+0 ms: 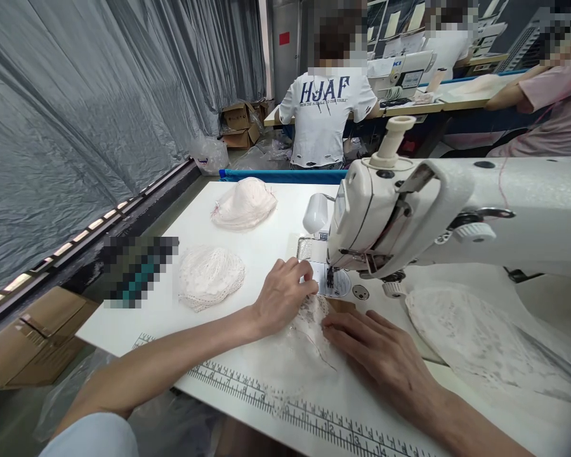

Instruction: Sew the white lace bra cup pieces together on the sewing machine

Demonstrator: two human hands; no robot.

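A piece of white lace fabric (309,327) lies on the table just in front of the sewing machine's presser foot (330,277). My left hand (285,295) pinches the upper edge of this lace, with its fingers curled near the needle plate (339,285). Along the lace's right side, my right hand (375,349) rests with fingers stretched out, the fingertips touching the fabric. A loose dark thread trails from the lace toward the front. The white sewing machine (361,216) stands over the work, and its needle tip is too small to make out.
Stacked lace pieces (212,276) and a pale pink cup-shaped stack (245,203) sit on the left of the white table (171,324). More lace (461,324) lies beneath the machine arm. A printed ruler (314,419) runs along the front edge. Co-workers sit beyond; a cardboard box (38,336) stands left.
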